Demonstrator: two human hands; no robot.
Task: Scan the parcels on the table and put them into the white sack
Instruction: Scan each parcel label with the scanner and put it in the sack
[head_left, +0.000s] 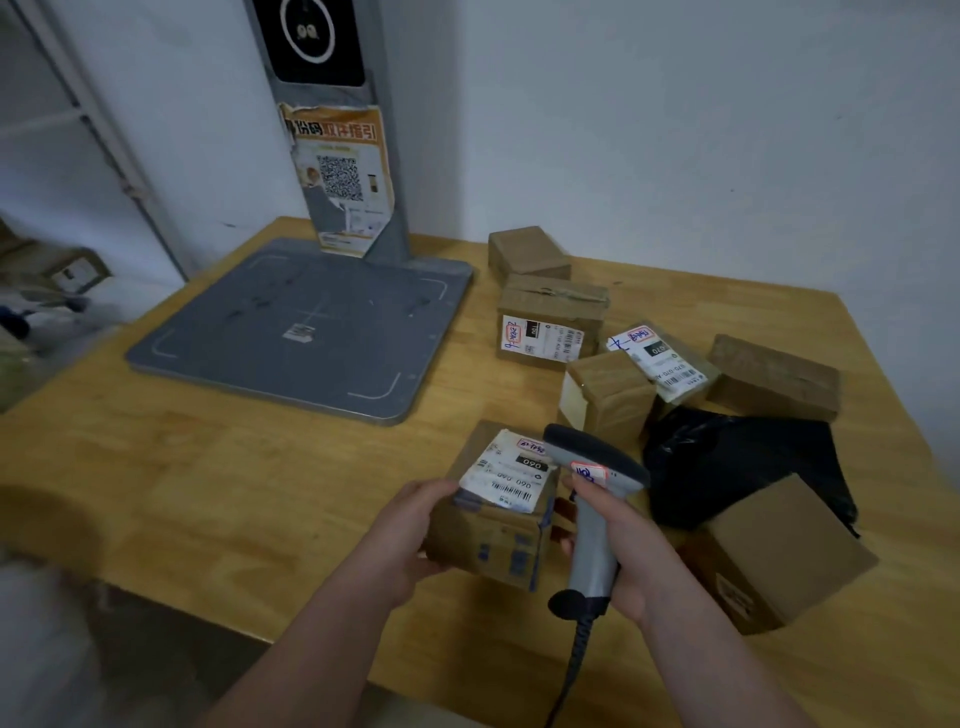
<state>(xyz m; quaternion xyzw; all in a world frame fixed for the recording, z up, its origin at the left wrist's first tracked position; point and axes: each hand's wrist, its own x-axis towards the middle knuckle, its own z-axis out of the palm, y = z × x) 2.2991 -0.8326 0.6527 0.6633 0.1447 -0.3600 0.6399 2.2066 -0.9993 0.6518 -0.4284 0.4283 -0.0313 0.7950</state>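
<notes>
I see the wooden table (156, 467) with open wood left of my hands, out to its near edge. The grey platform (301, 332) sits back left. Other parcels (613, 395) crowd the right. My left hand (405, 540) grips the labelled parcel (498, 525) near the front edge. My right hand (628, 551) is clenched round the scanner (592, 519), whose head is beside the label.

The left forearm (322, 623) is stretched in from 7 o'clock, the right forearm (717, 649) from 5 o'clock. The left hand (410, 535) is curled round the 9 o'clock side of a box (493, 545). The right hand (621, 545), at the box's 3 o'clock, is wrapped round a scanner (597, 457) handle.
</notes>
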